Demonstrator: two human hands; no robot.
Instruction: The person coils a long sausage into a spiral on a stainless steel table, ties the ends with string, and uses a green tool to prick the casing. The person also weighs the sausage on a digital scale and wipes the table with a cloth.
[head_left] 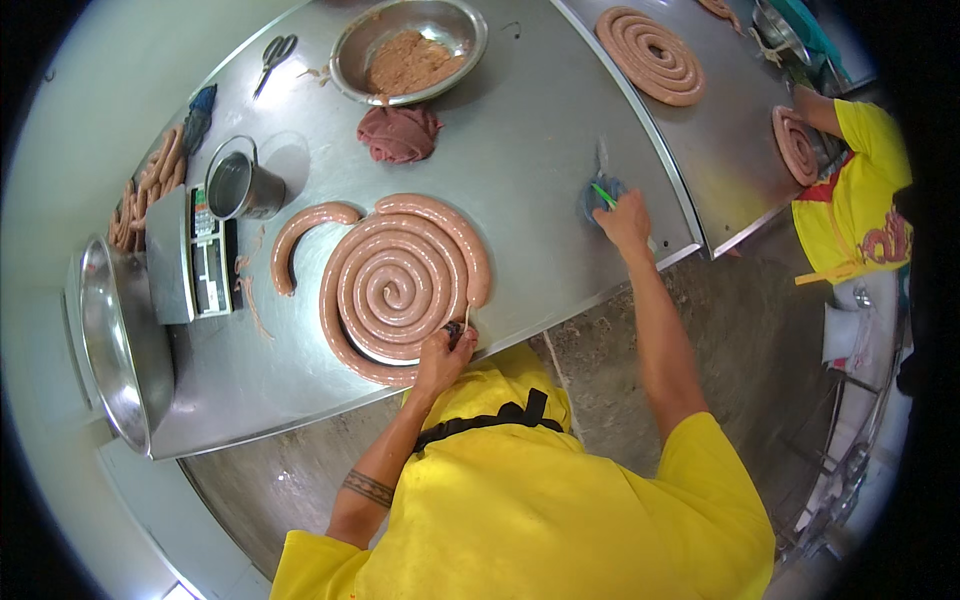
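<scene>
A long sausage coil [395, 285] lies in a flat spiral on the steel table [540, 120] in front of me. At its near right edge my left hand [447, 358] is closed around the pale loose end of the casing; a small dark thing shows at its fingers. My right hand [627, 222] is farther right, closed on a slim bright green thing [603, 196] whose kind I cannot make out. Under that hand sits a bluish-grey bundle [590, 203], maybe cloth or twine. A short curved sausage piece [290, 240] rests left of the coil.
A steel bowl of minced meat [415, 65], a reddish cloth [398, 135], scissors [272, 62], a small bucket [245, 185], a scale [207, 250] and a large basin [125, 340] surround the coil. Another person [860, 190] stands right, by more sausage coils [652, 55].
</scene>
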